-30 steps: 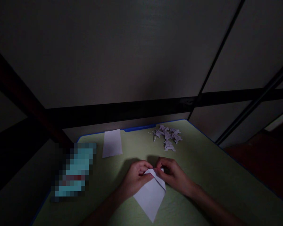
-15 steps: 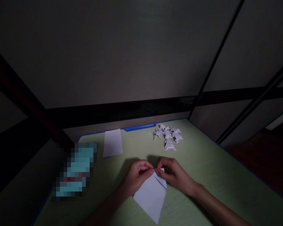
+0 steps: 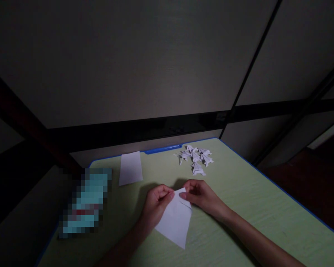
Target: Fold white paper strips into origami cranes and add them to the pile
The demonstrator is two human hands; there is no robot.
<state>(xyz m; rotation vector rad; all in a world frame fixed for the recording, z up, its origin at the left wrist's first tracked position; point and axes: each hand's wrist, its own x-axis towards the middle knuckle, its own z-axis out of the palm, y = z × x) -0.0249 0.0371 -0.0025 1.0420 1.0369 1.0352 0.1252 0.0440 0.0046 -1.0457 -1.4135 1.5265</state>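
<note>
A white paper sheet lies on the pale green table with a pointed corner towards me and a small fold at its far end. My left hand is curled, its fingertips pinching the paper's far-left edge. My right hand pinches the folded far tip from the right. Both hands meet at the top of the sheet.
A flat white sheet lies at the far left of the table. A heap of several small folded paper figures sits at the far edge. A blurred teal object rests at the table's left. Dark panelled walls stand behind.
The view has shifted slightly, and hands and paper sit a little higher in the frame. The fingers have worked along the top fold; the paper is still held by both hands.
</note>
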